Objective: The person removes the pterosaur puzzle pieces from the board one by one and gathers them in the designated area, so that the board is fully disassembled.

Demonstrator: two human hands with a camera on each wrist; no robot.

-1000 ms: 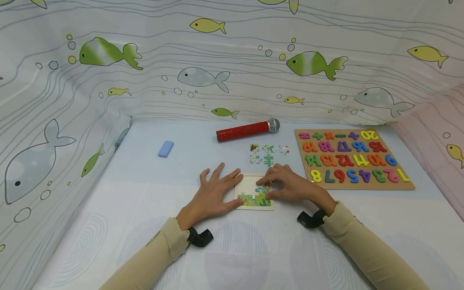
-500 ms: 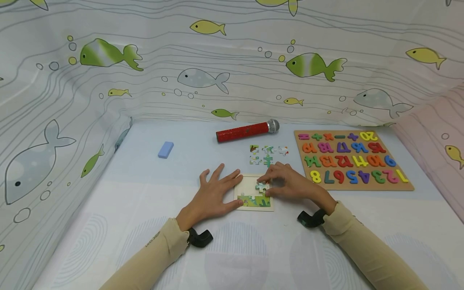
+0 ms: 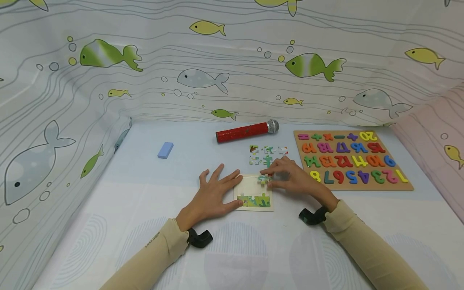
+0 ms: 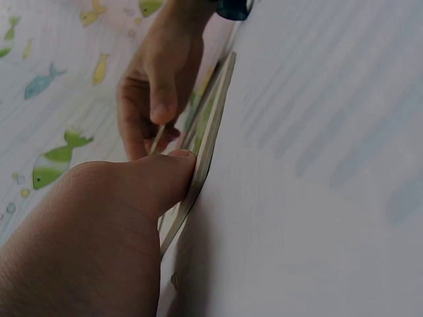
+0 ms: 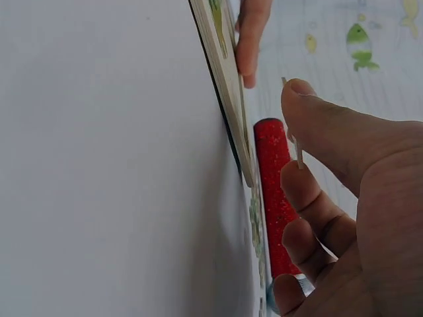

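Pinching a small, thin, multicoloured jigsaw piece (image 3: 262,180) between thumb and fingertip, the right hand (image 3: 291,177) is hovering over the far right part of the square, pale wooden puzzle tray (image 3: 248,183). Its thumb and forefinger are standing slightly apart with only the piece between them, while the other fingers are bending loosely. From the right wrist, the piece is showing edge-on, clear of the tray and lying roughly parallel to it.

The left hand (image 3: 216,197) is spreading its fingers wide at the tray's left side, gripping nothing; its thumb is pressing on the near left part of the tray's frame. That pressure is probably helping most, since a light tray is likely to be slipping under any push.

Along the tray's near side, a row of joined green jigsaw pieces (image 3: 262,201) is lying with tabs pointing towards the bare middle. Good fitting is probably depending on turning the held piece until its cutouts are matching those tabs, lowering it flat and pressing gently rather than forcing. Whether this piece is belonging there, I cannot tell. Beyond the tray, loose patterned jigsaw pieces (image 3: 268,150) are lying near the right hand, so a low wrist is risking a nudge.
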